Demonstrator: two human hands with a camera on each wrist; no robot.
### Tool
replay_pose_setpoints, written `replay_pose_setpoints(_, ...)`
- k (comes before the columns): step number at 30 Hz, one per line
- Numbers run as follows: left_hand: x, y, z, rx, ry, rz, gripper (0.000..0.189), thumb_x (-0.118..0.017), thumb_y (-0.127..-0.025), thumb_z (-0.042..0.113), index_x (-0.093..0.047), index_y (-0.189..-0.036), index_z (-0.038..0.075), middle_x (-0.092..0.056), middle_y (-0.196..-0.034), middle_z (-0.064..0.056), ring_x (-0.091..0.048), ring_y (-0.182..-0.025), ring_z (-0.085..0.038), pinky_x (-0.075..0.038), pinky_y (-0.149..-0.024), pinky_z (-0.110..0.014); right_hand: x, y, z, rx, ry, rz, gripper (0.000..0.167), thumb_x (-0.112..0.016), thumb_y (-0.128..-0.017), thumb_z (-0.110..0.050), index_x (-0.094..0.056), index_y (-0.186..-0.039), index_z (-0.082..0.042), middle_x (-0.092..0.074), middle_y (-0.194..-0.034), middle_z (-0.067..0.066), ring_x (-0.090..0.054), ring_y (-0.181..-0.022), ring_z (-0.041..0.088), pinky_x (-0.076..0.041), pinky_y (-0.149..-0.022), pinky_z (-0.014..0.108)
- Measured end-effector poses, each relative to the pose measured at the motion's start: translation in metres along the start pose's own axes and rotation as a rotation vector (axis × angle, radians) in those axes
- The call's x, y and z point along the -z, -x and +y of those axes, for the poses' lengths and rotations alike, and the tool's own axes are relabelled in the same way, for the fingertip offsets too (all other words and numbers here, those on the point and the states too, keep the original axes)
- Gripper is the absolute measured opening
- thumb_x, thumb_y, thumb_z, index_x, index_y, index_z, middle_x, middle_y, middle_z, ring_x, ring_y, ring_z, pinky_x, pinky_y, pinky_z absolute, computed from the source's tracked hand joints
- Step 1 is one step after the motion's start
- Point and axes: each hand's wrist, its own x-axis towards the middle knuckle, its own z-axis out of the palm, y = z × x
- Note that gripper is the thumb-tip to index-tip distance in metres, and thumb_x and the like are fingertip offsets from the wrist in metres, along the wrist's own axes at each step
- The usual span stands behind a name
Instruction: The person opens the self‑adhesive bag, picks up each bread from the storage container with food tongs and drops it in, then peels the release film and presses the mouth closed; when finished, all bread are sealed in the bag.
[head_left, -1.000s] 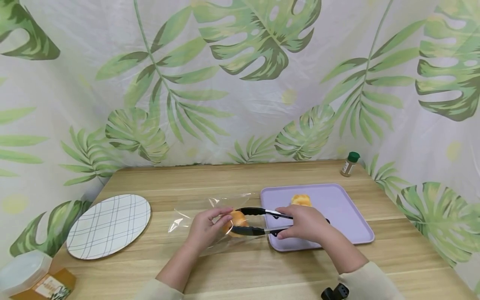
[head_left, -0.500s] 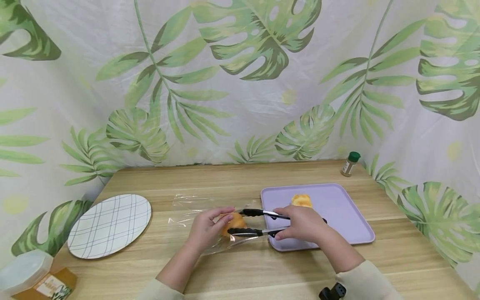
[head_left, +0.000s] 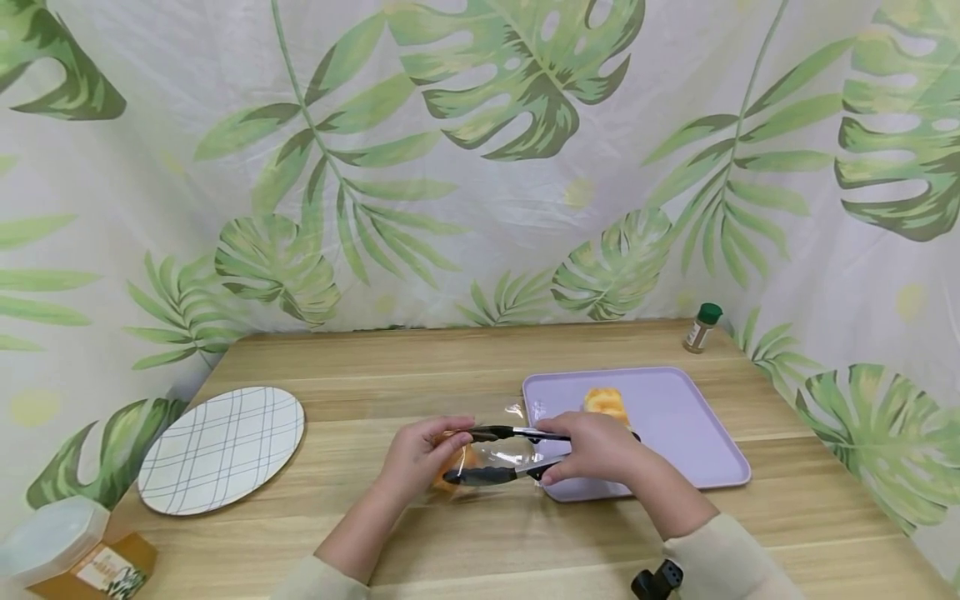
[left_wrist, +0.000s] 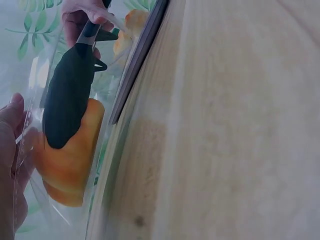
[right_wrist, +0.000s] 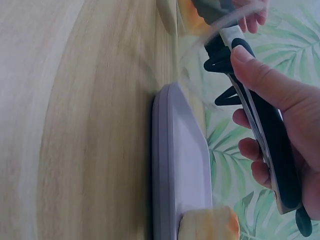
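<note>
Near the table's middle, left hand (head_left: 422,454) with thumb and fingers pinching film of clear bag (left_wrist: 38,75); golden-brown bread roll (left_wrist: 67,160) inside, just beside those fingers. Opposite, right hand (head_left: 600,446) curled round handles of tongs (head_left: 487,476), thumb on one side, fingers on the other. Black tong heads inside the bag, alongside the roll, arms spread with a gap between; cannot tell from any view whether actually gripping the roll. Bag mouth toward lilac tray (head_left: 690,425), close to its left edge, right hand above it. On the tray, just behind the right hand, second roll (head_left: 606,404), partly hidden. At far right corner, upright, green-capped shaker (head_left: 702,327). To the left, well apart from both hands, white plate (head_left: 217,450) with thin grid lines. At near left, orange jar (head_left: 93,554) with translucent lid. Under all, wood-grain table (head_left: 375,358); behind, leaf-print cloth (head_left: 420,175).
</note>
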Motion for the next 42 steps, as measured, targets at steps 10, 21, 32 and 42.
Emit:
replay_pose_setpoints(10, -0.005, 0.0, -0.003, -0.054, 0.113, -0.025, 0.018, -0.07, -0.089, 0.01, -0.075, -0.106, 0.006, -0.075, -0.105, -0.012, -0.068, -0.08, -0.002, -0.059, -0.071, -0.019, -0.006, -0.012, -0.007, 0.016, -0.005, 0.01, 0.077, -0.087, -0.067, -0.048, -0.063, -0.132, -0.015, -0.069, -0.124, 0.002, -0.066, -0.112, 0.022, -0.055, -0.087, 0.043)
replay_pose_setpoints(21, -0.004, 0.002, -0.002, -0.068, 0.062, 0.02, 0.017, -0.072, -0.087, 0.011, -0.076, -0.104, 0.009, -0.076, -0.103, -0.009, -0.067, -0.078, -0.002, -0.058, -0.068, -0.019, -0.012, -0.02, -0.014, 0.032, 0.011, 0.018, 0.075, -0.086, -0.068, -0.049, -0.063, -0.132, -0.018, -0.068, -0.127, 0.0, -0.064, -0.116, 0.022, -0.054, -0.092, 0.044)
replay_pose_setpoints(32, -0.002, 0.004, -0.008, -0.045, 0.031, 0.012, 0.018, -0.073, -0.087, 0.009, -0.076, -0.104, 0.011, -0.076, -0.104, -0.007, -0.067, -0.079, -0.003, -0.057, -0.07, -0.02, -0.016, -0.024, -0.012, 0.048, 0.016, 0.009, 0.077, -0.086, -0.066, -0.05, -0.063, -0.132, -0.017, -0.069, -0.126, 0.001, -0.065, -0.115, 0.023, -0.054, -0.091, 0.044)
replay_pose_setpoints(42, -0.002, 0.003, -0.017, 0.037, -0.001, 0.02, 0.016, -0.071, -0.089, 0.011, -0.077, -0.104, 0.015, -0.075, -0.109, 0.0, -0.064, -0.08, 0.0, -0.054, -0.068, -0.019, -0.012, -0.021, -0.008, 0.013, -0.016, -0.016, 0.09, -0.088, -0.063, -0.05, -0.056, -0.139, -0.015, -0.064, -0.133, 0.006, -0.06, -0.123, 0.027, -0.052, -0.097, 0.048)
